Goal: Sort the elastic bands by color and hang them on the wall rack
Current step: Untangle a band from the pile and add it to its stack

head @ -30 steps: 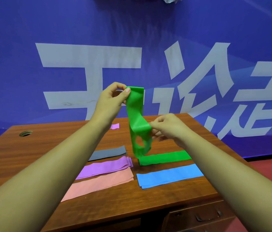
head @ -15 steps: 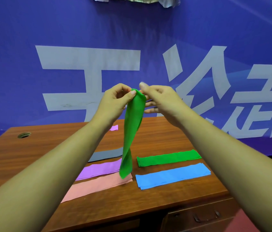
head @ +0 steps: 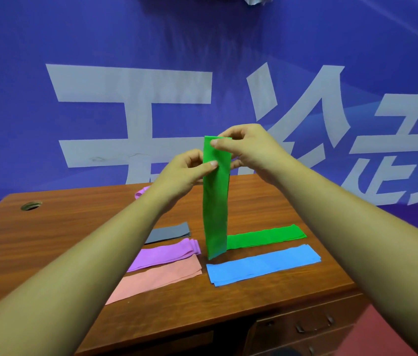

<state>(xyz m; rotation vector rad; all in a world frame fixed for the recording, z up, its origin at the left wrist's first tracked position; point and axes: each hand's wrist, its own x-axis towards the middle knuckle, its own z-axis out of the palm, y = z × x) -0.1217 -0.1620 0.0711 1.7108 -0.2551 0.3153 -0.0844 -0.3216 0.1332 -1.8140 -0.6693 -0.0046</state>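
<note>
A green elastic band (head: pixel 215 201) hangs flat and upright above the wooden table (head: pixel 48 232). My right hand (head: pixel 246 147) pinches its top edge. My left hand (head: pixel 184 173) pinches its left edge a little lower. On the table lie sorted bands: a second green band (head: pixel 267 236), a blue stack (head: pixel 264 264), a purple stack (head: pixel 164 255), a pink band (head: pixel 156 280) and a grey band (head: pixel 169 231). A small pink-purple band (head: pixel 141 192) shows at the table's far side, partly hidden by my left arm.
A blue banner wall (head: pixel 125 47) with large white characters stands right behind the table. A round cable hole (head: pixel 31 205) is at the table's far left. Drawers with handles (head: pixel 313 325) sit under the front right edge. Something pale hangs at the top edge.
The green band was twisted and bunched; now it hangs flat and straightened. My right hand rose from the band's middle to its top, and my left hand dropped slightly to its left edge.
</note>
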